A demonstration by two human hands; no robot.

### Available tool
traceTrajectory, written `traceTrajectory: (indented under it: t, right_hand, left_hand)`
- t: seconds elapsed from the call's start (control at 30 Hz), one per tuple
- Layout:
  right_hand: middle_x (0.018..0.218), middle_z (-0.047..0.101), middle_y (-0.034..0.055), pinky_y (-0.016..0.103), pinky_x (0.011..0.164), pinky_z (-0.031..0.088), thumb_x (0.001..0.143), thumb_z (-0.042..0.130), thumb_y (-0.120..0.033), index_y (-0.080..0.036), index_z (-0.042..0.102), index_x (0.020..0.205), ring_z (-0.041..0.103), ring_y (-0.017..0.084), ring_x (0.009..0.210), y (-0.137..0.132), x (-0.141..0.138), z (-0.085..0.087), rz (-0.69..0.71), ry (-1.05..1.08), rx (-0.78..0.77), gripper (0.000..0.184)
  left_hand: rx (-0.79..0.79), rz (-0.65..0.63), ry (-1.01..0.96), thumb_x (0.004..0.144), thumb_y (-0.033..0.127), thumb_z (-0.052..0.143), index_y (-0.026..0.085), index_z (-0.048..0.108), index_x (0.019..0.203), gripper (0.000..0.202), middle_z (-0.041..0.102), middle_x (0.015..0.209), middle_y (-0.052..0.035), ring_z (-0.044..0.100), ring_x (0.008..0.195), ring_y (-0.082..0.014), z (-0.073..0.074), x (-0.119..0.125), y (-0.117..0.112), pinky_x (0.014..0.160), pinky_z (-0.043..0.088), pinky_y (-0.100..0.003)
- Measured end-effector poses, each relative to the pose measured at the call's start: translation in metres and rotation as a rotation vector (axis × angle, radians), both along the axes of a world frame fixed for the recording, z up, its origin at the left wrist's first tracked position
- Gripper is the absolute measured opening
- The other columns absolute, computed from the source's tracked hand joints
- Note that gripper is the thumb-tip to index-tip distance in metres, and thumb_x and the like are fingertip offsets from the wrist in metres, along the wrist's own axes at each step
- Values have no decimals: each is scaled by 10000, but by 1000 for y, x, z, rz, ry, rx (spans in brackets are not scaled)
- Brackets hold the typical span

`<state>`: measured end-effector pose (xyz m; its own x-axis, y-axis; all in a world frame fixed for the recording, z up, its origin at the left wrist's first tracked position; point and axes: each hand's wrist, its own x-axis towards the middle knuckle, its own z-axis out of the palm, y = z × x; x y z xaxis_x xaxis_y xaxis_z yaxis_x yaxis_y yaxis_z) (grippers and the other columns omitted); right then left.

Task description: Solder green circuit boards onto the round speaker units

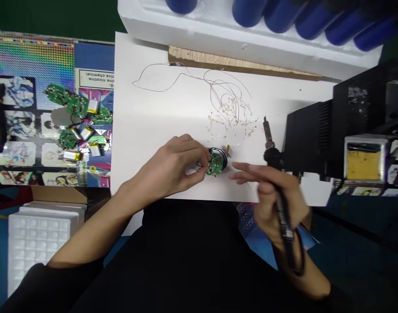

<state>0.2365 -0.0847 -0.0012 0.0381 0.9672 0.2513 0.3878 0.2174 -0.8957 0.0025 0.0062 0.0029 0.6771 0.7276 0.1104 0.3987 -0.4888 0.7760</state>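
My left hand (174,165) is shut on a round green circuit board (215,162) set in a black ring-shaped housing, with its fingers over the near edge. My right hand (270,198) is blurred by motion. It grips a black-handled soldering iron (273,157), whose metal tip points away from me, to the right of the board. A small yellow part (228,149) stands just past the housing. Thin looped wires (215,82) and pale scraps (231,117) lie farther out on the white sheet (146,108).
Several green boards and several foil pouch batteries (86,132) lie on a printed poster at the left. A black soldering station (319,134) stands at the right. White foam holding blue cylinders (247,41) runs along the far edge. Another foam tray (35,243) sits lower left.
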Motion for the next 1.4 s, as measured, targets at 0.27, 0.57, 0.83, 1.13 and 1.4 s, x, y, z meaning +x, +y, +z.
traceTrajectory:
  t: [0.27,0.57,0.83,1.13,1.4]
  right_hand:
    - [1219,751,101,527,1021,654,901,830,-162,-286,611,1317,755,287,1152,16,-16,-26,112,-175,123,486]
    - [1265,769,85,495,1063,641,919,825,-201,-291,635,1278,765,277,1190,39,8,-22,263,-121,50,415]
    - [1050,809,46,440,881,664,1049,643,-356,-295,731,1242,795,248,960,24,10,2,64,-16,39,220]
    - [813,740,6,281,410,526,855,810,-201,-223,727,1079,681,163,535,-27,28,15,-266,160,31,240]
    - [747,781,10,280,489,640,842,783,-169,-216,743,1038,764,200,567,-48,20,6,-139,-223,149,206]
  left_hand:
    - [56,-13,28,1048,205,601,187,702,989,118,780,1081,-71,688,1027,-233,-2,-1,-3,921,521,-388]
    - [400,-46,131,1064,200,619,247,723,1136,135,783,1269,-69,646,1169,-279,-11,0,-5,882,485,-427]
    - [371,-186,277,1083,181,530,209,717,1042,194,774,1146,-89,658,1091,-273,12,9,6,850,472,-407]
    - [363,-272,365,1060,152,539,209,693,944,201,752,1080,-71,672,1036,-261,27,15,15,893,497,-413]
    - [493,-353,516,1062,156,543,200,692,956,188,740,1049,-54,679,950,-228,38,21,20,864,479,-391]
